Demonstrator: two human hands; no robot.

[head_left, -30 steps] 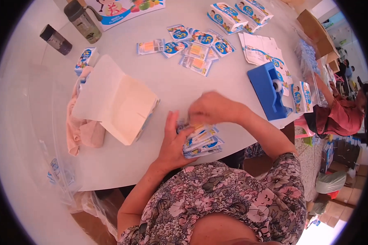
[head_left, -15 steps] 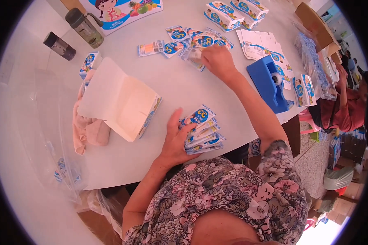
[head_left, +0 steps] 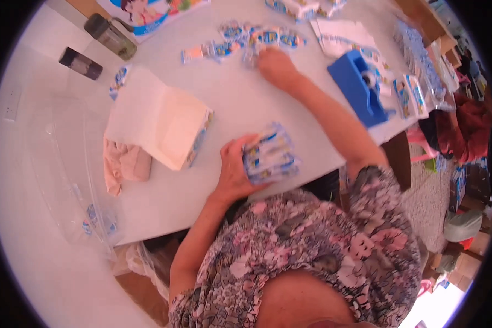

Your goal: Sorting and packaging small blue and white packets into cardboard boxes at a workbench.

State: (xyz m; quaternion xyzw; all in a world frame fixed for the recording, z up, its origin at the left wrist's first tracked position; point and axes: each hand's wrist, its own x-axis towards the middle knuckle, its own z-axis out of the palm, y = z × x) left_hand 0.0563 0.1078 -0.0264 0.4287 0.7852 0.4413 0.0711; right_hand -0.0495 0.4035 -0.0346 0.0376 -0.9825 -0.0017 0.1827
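Note:
Near the table's front edge, my left hand is closed around the left side of a stack of small blue-and-white packets. The packets stand side by side in a row, slightly blurred. Farther out, my right hand reaches to a loose group of the same packets, its fingers closed on a packet at the group's near side. The fingertips are partly hidden by the hand. To the left, an open white carton lies with its lid folded back, and its visible inside is bare.
A blue tape dispenser stands right of my right forearm, near flattened cartons and a small filled box. Two dark-lidded bottles stand far left. Pink cloth lies beside the carton. Another person sits at right.
The view has shifted, so the table appears higher. My left fingers have closed in on the stack, and its top packet now sits with the others. My right hand stays at the loose packets.

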